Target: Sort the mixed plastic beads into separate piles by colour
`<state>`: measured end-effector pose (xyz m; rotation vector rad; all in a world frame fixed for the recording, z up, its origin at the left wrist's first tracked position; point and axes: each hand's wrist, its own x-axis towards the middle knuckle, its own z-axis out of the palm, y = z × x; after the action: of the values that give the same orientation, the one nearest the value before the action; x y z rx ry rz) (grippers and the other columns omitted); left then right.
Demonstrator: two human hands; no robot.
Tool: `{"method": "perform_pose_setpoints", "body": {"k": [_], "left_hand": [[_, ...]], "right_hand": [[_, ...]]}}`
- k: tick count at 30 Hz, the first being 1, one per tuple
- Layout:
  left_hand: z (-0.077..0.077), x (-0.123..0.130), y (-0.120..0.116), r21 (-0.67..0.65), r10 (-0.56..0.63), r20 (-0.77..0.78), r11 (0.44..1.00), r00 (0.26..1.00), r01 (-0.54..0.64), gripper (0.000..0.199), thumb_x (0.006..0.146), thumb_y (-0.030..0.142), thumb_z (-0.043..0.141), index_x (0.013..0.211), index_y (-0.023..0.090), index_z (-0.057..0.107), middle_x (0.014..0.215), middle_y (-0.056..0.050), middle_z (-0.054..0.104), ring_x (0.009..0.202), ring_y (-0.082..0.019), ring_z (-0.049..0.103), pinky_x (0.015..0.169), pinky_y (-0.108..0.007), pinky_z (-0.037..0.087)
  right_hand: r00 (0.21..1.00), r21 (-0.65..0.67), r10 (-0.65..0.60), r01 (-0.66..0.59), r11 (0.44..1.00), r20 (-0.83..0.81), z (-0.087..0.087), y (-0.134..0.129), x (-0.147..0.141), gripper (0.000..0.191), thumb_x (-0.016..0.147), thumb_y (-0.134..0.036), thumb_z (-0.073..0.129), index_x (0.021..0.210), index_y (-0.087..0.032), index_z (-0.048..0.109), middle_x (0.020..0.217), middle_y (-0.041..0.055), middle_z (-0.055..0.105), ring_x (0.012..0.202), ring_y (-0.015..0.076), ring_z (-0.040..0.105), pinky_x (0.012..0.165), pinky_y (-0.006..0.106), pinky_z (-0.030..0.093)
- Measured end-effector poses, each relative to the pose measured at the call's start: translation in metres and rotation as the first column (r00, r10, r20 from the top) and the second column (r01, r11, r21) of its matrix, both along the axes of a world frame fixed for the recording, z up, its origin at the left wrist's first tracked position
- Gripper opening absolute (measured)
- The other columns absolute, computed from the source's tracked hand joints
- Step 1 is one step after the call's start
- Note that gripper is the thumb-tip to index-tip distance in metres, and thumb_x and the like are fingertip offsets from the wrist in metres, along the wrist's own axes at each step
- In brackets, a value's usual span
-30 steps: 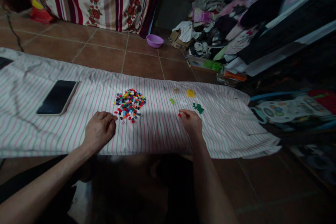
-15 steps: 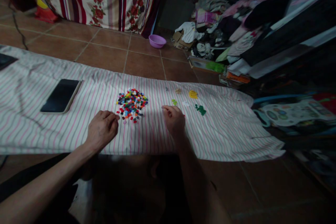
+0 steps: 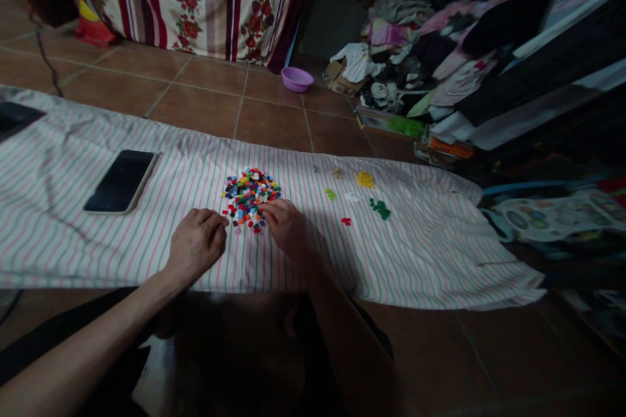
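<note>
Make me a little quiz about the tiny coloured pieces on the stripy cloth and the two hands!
1. True or false: the right hand touches the mixed heap of small multicoloured plastic pieces.
2. Which sorted little pile lies nearest the right hand: A the red pieces, B the yellow pieces, C the dark green pieces?
3. What flat black thing lies on the pink-striped white cloth, beyond the curled left hand?

Key: 1 true. 2 A. 3 A black smartphone.

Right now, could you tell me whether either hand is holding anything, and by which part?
It cannot be told: the right hand has its fingers at the pile of coloured pieces, and the left hand rests curled beside it.
</note>
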<state>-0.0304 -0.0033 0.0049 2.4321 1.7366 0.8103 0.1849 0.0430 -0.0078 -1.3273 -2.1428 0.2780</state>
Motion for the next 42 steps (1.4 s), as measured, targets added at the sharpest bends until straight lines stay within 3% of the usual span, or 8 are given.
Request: {"method": "perform_pose_setpoints", "body": {"k": [17,26,36,42], "left_hand": [[0.002,0.003,0.001,-0.009,0.006,0.003,1.000,1.000,-0.006,0.024,0.088,0.019,0.042,0.087,0.018,0.066,0.089,-0.007,0.067,0.082,-0.023,0.056,0.077,-0.039,0.049],[0.002,0.002,0.001,-0.031,0.010,0.004,0.999,1.000,-0.009,0.024,0.089,0.021,0.043,0.087,0.017,0.067,0.090,-0.008,0.067,0.083,-0.023,0.056,0.078,-0.039,0.049],[0.001,0.001,0.001,0.004,0.009,-0.018,1.000,1.000,-0.009,0.026,0.090,0.023,0.042,0.088,0.019,0.068,0.088,-0.006,0.068,0.081,-0.023,0.057,0.076,-0.037,0.048],[0.002,0.001,0.001,0.013,-0.009,-0.024,1.000,1.000,0.009,0.026,0.090,0.023,0.043,0.087,0.018,0.068,0.087,-0.006,0.068,0.080,-0.022,0.056,0.074,-0.036,0.047]], "right_hand": [[0.998,-0.061,-0.058,0.060,0.996,0.040,0.009,0.001,-0.012,0.011,0.088,-0.017,0.056,0.084,-0.020,0.066,0.085,0.0041,0.068,0.086,0.0198,0.060,0.078,0.030,0.045],[0.996,-0.070,-0.043,0.038,0.997,-0.073,0.008,0.002,-0.011,0.018,0.087,-0.015,0.052,0.094,-0.020,0.068,0.091,0.0050,0.070,0.087,0.0187,0.063,0.081,0.030,0.048],[0.952,-0.044,-0.208,0.203,0.978,-0.223,0.012,0.004,0.000,0.024,0.088,-0.016,0.045,0.093,-0.020,0.069,0.092,0.0067,0.067,0.087,0.0180,0.064,0.082,0.029,0.052],[0.942,-0.006,-0.165,0.170,0.985,-0.292,0.010,0.006,0.017,0.023,0.087,-0.016,0.046,0.091,-0.017,0.069,0.091,0.0085,0.066,0.087,0.0190,0.064,0.083,0.031,0.053]]}}
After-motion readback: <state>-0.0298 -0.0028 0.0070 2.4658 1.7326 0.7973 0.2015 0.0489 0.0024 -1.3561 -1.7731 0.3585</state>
